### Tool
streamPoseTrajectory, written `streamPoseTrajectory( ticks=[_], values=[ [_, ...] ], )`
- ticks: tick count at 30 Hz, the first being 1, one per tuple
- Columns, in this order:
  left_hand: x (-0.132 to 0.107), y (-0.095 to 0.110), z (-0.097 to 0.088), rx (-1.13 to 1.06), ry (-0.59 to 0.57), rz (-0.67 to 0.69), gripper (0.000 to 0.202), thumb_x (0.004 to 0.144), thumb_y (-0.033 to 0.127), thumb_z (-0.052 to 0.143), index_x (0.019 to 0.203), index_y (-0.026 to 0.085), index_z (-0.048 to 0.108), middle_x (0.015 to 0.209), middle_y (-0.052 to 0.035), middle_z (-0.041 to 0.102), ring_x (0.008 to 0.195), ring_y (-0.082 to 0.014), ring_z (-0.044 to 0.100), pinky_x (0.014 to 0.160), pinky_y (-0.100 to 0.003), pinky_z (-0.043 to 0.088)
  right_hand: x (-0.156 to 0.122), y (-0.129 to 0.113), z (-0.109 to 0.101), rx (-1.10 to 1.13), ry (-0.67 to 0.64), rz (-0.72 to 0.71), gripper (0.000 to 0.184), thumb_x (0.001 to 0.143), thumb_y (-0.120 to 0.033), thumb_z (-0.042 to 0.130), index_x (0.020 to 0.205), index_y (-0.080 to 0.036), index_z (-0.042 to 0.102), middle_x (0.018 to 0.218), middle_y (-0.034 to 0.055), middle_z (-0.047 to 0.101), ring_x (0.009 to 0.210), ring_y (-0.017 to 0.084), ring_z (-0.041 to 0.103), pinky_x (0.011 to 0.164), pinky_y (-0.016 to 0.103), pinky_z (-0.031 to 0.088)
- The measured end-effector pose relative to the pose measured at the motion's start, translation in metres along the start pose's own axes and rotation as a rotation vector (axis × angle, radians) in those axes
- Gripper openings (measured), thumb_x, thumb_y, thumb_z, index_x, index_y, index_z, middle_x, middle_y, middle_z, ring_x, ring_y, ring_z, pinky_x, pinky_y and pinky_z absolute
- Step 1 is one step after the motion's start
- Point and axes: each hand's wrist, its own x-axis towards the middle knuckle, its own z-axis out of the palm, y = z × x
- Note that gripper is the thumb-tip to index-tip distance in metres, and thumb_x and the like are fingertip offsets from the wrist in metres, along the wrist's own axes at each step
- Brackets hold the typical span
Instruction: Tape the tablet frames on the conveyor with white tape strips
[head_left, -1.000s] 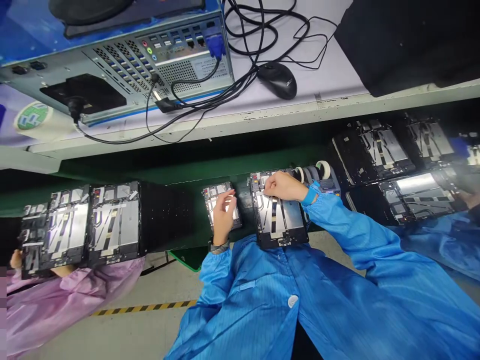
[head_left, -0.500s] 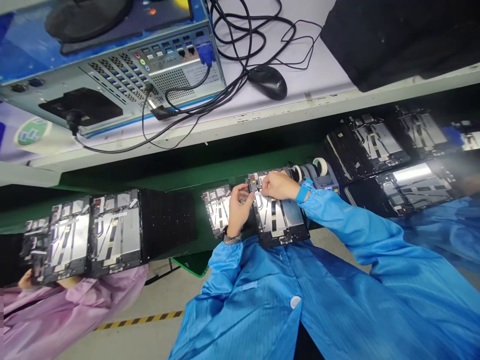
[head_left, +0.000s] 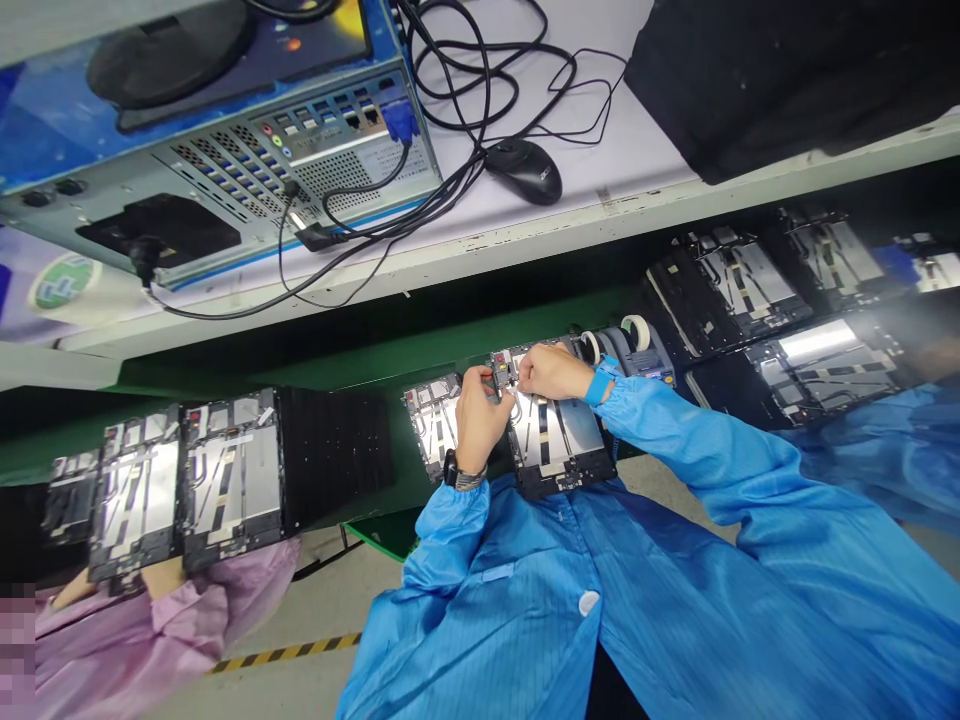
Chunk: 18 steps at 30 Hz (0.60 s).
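An opened tablet [head_left: 562, 440] with bare inner parts lies in front of my body, its silver plate crossed by dark strips. My left hand [head_left: 480, 415] is at its upper left edge, fingers curled and thumb drawn in. My right hand [head_left: 555, 372] reaches over the upper part from the right, its fingertips pinched close to the left ones. What either hand holds between the fingertips is too small to make out. A second opened tablet [head_left: 435, 425] lies to the left, partly hidden behind my left hand and wrist.
Rolls of tape [head_left: 636, 332] stand in a holder beyond my right wrist. More opened tablets [head_left: 232, 480] lie leftward, near a co-worker's pink sleeve [head_left: 187, 625]. Others [head_left: 825, 370] lie at the right. A shelf holds a computer case [head_left: 300, 170], cables and a mouse [head_left: 525, 170].
My left thumb has come closer to the right fingertips over the tablet's upper left part. The view has shifted slightly. At the left, the co-worker's hands have moved beneath the tablets.
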Motion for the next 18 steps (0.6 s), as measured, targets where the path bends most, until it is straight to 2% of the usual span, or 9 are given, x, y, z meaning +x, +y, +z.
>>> streamPoseTrajectory(
  ticks=[5, 9, 11, 13, 14, 16, 18],
  values=[
    [-0.003, 0.024, 0.008, 0.236, 0.012, 0.028, 0.049, 0.081, 0.011, 0.061, 0.128, 0.021, 0.051, 0.124, -0.0148, 0.060, 0.111, -0.0325, 0.064, 0.086, -0.043, 0.053, -0.003, 0.008, -0.005, 0.044, 0.007, -0.031, 0.005, 0.080, -0.022, 0.075, 0.075, -0.021, 0.076, 0.075, 0.0009, 0.076, 0.084, 0.020, 0.072, 0.095, 0.032, 0.043],
    [-0.007, 0.028, 0.008, 0.234, 0.039, 0.041, 0.050, 0.084, 0.012, 0.058, 0.133, 0.020, 0.049, 0.125, -0.0156, 0.058, 0.118, -0.0339, 0.062, 0.092, -0.046, 0.054, -0.008, 0.013, -0.012, 0.048, -0.017, -0.034, 0.004, 0.078, -0.021, 0.078, 0.075, -0.021, 0.076, 0.076, 0.0008, 0.077, 0.083, 0.020, 0.072, 0.090, 0.030, 0.046],
    [-0.015, 0.029, 0.003, 0.208, 0.096, 0.106, 0.046, 0.088, 0.015, 0.058, 0.134, 0.019, 0.050, 0.127, -0.0166, 0.058, 0.123, -0.0334, 0.059, 0.099, -0.048, 0.052, -0.011, 0.015, -0.018, 0.053, -0.038, -0.029, 0.006, 0.078, -0.019, 0.078, 0.073, -0.021, 0.076, 0.076, 0.0009, 0.077, 0.082, 0.019, 0.072, 0.086, 0.028, 0.047],
    [-0.029, 0.032, -0.004, 0.197, 0.111, 0.241, 0.039, 0.093, 0.019, 0.057, 0.132, 0.019, 0.054, 0.131, -0.0171, 0.058, 0.129, -0.0330, 0.056, 0.108, -0.051, 0.048, -0.012, 0.018, -0.023, 0.068, -0.042, -0.019, 0.007, 0.078, -0.018, 0.077, 0.072, -0.021, 0.077, 0.075, 0.0011, 0.077, 0.081, 0.019, 0.072, 0.078, 0.026, 0.048],
    [-0.037, 0.033, -0.007, 0.201, 0.065, 0.329, 0.036, 0.095, 0.021, 0.055, 0.131, 0.020, 0.056, 0.133, -0.0168, 0.059, 0.132, -0.0327, 0.055, 0.111, -0.051, 0.046, -0.013, 0.019, -0.025, 0.073, -0.040, -0.017, 0.007, 0.078, -0.018, 0.077, 0.072, -0.021, 0.077, 0.075, 0.0011, 0.077, 0.080, 0.019, 0.071, 0.075, 0.025, 0.048],
    [-0.053, 0.037, -0.010, 0.239, -0.124, 0.494, 0.036, 0.099, 0.023, 0.053, 0.134, 0.023, 0.058, 0.139, -0.0149, 0.060, 0.137, -0.0317, 0.053, 0.115, -0.052, 0.043, -0.014, 0.022, -0.027, 0.078, -0.030, -0.019, 0.007, 0.077, -0.018, 0.077, 0.072, -0.021, 0.078, 0.075, 0.0011, 0.077, 0.077, 0.018, 0.071, 0.070, 0.024, 0.047],
    [-0.065, 0.040, -0.008, 0.324, -0.309, 0.594, 0.041, 0.101, 0.026, 0.051, 0.141, 0.021, 0.055, 0.145, -0.0145, 0.060, 0.142, -0.0313, 0.051, 0.118, -0.053, 0.041, -0.015, 0.025, -0.027, 0.081, -0.018, -0.018, 0.007, 0.078, -0.019, 0.076, 0.072, -0.021, 0.078, 0.074, 0.0014, 0.076, 0.075, 0.017, 0.070, 0.066, 0.024, 0.046]
  ],
)
